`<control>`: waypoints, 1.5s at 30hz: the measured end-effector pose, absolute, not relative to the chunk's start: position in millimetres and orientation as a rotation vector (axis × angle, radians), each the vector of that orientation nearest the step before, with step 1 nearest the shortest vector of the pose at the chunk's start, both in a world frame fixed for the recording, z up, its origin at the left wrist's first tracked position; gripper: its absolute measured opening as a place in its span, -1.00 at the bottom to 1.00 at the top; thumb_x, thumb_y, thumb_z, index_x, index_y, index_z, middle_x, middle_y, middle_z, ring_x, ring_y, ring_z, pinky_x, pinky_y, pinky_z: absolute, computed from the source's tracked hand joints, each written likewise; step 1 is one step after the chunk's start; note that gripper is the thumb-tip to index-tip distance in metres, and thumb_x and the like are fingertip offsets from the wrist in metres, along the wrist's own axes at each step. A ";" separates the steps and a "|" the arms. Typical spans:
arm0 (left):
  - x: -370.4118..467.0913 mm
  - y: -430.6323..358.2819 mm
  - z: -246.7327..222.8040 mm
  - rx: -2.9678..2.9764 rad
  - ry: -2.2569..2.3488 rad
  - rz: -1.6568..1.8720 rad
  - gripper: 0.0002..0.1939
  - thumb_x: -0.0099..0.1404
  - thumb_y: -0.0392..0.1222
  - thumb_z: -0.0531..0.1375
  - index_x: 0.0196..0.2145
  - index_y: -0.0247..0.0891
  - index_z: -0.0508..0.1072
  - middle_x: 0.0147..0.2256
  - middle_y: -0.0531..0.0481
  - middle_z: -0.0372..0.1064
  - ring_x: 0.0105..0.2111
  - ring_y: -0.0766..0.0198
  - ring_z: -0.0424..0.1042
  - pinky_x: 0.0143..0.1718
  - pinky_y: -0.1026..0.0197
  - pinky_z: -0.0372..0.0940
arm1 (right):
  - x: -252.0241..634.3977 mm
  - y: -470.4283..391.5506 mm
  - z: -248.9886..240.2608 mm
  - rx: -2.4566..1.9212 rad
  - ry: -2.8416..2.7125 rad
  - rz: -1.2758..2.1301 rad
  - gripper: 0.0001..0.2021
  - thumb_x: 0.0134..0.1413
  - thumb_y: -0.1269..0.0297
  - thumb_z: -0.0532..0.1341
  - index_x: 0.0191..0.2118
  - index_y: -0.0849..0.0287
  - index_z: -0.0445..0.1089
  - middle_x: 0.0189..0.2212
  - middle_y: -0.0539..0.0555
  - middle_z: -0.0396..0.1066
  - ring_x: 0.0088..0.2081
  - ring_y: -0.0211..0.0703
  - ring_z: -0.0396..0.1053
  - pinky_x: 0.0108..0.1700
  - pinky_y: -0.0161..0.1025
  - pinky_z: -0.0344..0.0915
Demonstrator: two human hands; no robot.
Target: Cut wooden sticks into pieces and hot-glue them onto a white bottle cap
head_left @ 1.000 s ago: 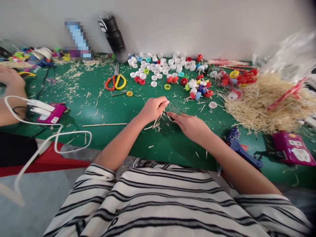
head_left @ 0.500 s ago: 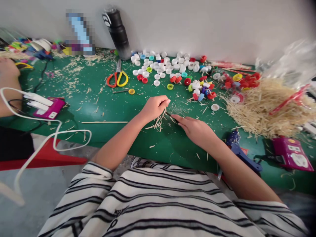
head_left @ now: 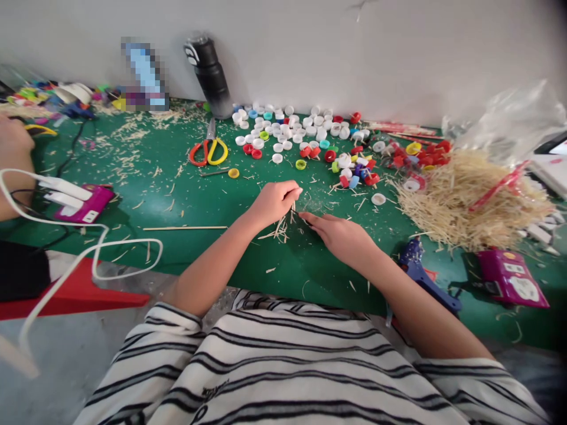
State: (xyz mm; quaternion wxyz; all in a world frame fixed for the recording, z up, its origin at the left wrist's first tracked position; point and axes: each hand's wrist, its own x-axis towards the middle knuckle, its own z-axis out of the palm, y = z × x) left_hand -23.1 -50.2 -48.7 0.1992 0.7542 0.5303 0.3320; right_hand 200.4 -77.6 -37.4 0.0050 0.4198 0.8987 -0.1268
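Note:
My left hand (head_left: pixel 277 200) is closed in a pinch around a thin wooden stick (head_left: pixel 293 205), held roughly upright over the table. In my right hand (head_left: pixel 343 233), the fingers wrap a small knife (head_left: pixel 305 218); most of it is hidden, and its dark, narrow end touches or nearly touches the stick's lower part. Pale wood shavings (head_left: pixel 280 229) lie in a small heap under both hands. A longer thin stick (head_left: pixel 186 228) rests on the green table (head_left: pixel 248 265), left of my left forearm.
Scissors (head_left: pixel 208 147) and many bottle caps (head_left: pixel 316 125) lie beyond my hands, near a black bottle (head_left: pixel 210 77). Right: a pile of thin sticks (head_left: pixel 469 200), a blue glue gun (head_left: pixel 425 274), a purple power block (head_left: pixel 511 277). Left: another person's arm (head_left: pixel 15 165) and a white cable (head_left: pixel 101 236).
The camera view has tilted up slightly, so the table appears lower. My right hand and the knife have shifted slightly closer to my left hand, which keeps its pinch.

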 end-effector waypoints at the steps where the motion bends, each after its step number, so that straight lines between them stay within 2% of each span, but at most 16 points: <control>1: -23.4 -50.4 -48.5 2.115 1.476 0.931 -0.68 0.44 -0.12 0.04 -0.47 -0.21 0.34 -0.60 0.11 0.23 -0.58 0.37 0.18 -0.49 0.23 0.03 | 202.4 -77.9 -37.2 1.309 2.823 -0.421 -0.52 0.48 0.20 -0.10 0.41 -0.14 0.15 -0.07 0.09 0.51 -0.22 -0.10 0.50 -0.35 -0.27 0.24; 6: -22.1 -51.0 -50.6 2.141 1.464 0.939 -0.67 0.44 -0.12 0.04 -0.51 -0.20 0.27 -0.62 0.11 0.17 -0.60 0.37 0.14 -0.51 0.22 -0.01 | 214.8 -80.3 -36.8 1.288 2.836 -0.493 -0.52 0.48 0.21 -0.10 0.41 -0.12 0.15 0.00 0.12 0.52 -0.12 -0.05 0.51 -0.24 -0.23 0.34; 16: -18.5 -54.6 -53.2 2.185 1.455 0.940 -0.67 0.45 -0.11 0.02 -0.49 -0.20 0.21 -0.62 0.14 0.08 -0.61 0.37 0.10 -0.50 0.21 -0.02 | 226.8 -81.3 -33.6 1.253 2.832 -0.600 -0.52 0.47 0.21 -0.09 0.41 -0.12 0.16 0.08 0.10 0.50 -0.03 0.00 0.51 -0.13 -0.15 0.41; 23: -14.5 -54.0 -57.3 2.107 1.511 0.983 -0.68 0.43 -0.10 0.06 -0.49 -0.19 0.24 -0.61 0.13 0.15 -0.58 0.36 0.16 -0.48 0.21 0.02 | 235.2 -76.0 -35.0 1.207 2.852 -0.680 -0.53 0.47 0.19 -0.07 0.39 -0.17 0.17 0.14 0.03 0.49 0.03 -0.01 0.50 -0.02 -0.09 0.44; 29: -35.9 -51.8 -39.0 1.862 1.755 1.414 -0.70 0.44 -0.08 0.04 -0.45 -0.18 0.29 -0.57 0.09 0.21 -0.53 0.33 0.21 -0.43 0.20 0.10 | 234.7 -75.7 -34.9 1.210 2.876 -0.710 -0.53 0.47 0.19 -0.07 0.38 -0.17 0.20 0.15 0.01 0.48 0.04 0.00 0.50 0.00 -0.05 0.46; 34: -32.2 -54.7 -41.7 2.044 1.715 1.267 -0.70 0.44 -0.06 0.07 -0.46 -0.18 0.29 -0.59 0.10 0.19 -0.56 0.34 0.21 -0.46 0.20 0.07 | 238.5 -70.6 -35.5 1.172 2.892 -0.784 -0.53 0.47 0.18 -0.06 0.39 -0.19 0.19 0.19 -0.01 0.45 0.05 -0.02 0.49 0.01 -0.07 0.44; 40: -20.7 -58.0 -47.0 2.223 1.626 1.055 -0.72 0.47 -0.09 0.04 -0.40 -0.18 0.32 -0.60 0.10 0.21 -0.60 0.34 0.19 -0.48 0.20 0.01 | 239.8 -64.8 -32.8 1.135 2.892 -0.618 -0.54 0.47 0.12 -0.06 0.38 -0.27 0.19 -0.03 0.05 0.55 -0.14 -0.06 0.51 -0.19 -0.18 0.39; 45: -21.5 -56.2 -50.4 2.239 1.598 1.001 -0.74 0.46 -0.10 0.06 -0.39 -0.18 0.33 -0.61 0.10 0.21 -0.61 0.34 0.17 -0.50 0.20 0.00 | 237.6 -64.5 -30.9 1.109 2.973 -0.590 -0.54 0.46 0.15 -0.04 0.37 -0.25 0.21 -0.15 0.05 0.52 -0.22 -0.14 0.47 -0.24 -0.25 0.33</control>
